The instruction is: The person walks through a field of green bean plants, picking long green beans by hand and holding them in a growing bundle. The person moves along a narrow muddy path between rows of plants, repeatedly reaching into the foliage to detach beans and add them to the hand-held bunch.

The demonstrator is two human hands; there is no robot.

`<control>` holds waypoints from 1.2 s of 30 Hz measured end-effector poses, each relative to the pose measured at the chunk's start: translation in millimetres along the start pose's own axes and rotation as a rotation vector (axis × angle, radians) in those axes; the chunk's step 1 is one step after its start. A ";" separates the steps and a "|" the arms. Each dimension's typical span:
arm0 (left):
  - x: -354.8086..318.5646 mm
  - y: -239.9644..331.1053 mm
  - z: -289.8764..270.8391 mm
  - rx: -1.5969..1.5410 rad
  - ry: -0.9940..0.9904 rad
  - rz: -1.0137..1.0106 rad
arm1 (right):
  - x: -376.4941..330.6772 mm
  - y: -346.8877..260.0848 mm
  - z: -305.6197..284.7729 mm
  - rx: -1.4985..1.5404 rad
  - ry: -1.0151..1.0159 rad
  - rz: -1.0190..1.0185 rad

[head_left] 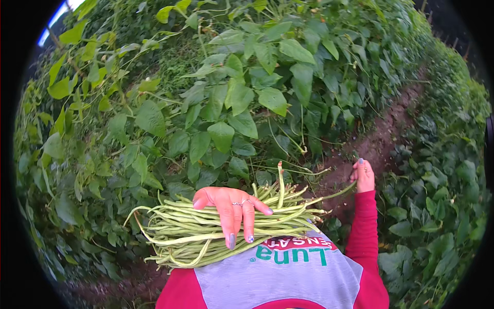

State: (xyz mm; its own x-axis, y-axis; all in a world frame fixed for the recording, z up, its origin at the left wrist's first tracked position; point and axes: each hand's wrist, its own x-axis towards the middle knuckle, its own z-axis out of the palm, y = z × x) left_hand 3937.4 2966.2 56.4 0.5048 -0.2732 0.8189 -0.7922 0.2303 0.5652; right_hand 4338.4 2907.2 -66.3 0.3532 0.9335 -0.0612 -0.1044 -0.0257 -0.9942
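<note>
A thick bundle of long green beans [195, 219] lies crosswise against my chest. My left hand [234, 208] is draped over it from above, its fingers curled down the front and holding the bundle to me; the forearm is hidden beneath the beans. Out to the right, my right hand [364, 176] is closed in a pinch on the end of one long bean [337, 194]. This bean reaches leftward to the bundle's right end, where the stem ends poke out unevenly. One short bean end [281, 185] sticks upward from the pile.
Tall leafy bean vines [247, 98] rise close in front of me. A narrow dirt path [393, 121] runs away at the right, with low leafy plants [442, 201] along its far side. Thin stems [301, 147] hang just beyond the bundle.
</note>
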 end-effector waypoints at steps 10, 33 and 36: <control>68.2 -7.6 65.1 -0.342 0.607 0.161 | 193.6 131.3 76.0 -0.194 -0.447 0.296; 34.3 43.2 131.4 0.047 0.870 0.248 | 195.2 20.4 112.4 0.400 -0.489 -0.012; 28.0 50.3 132.8 0.132 0.845 0.210 | 226.3 16.8 114.8 0.366 -0.649 -0.049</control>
State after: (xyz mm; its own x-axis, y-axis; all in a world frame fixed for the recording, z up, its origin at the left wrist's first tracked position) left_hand 3866.2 2846.1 94.5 0.3873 0.5572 0.7345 -0.9041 0.0738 0.4208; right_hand 4309.8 3159.0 -86.7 -0.2422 0.9570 0.1594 -0.4456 0.0362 -0.8945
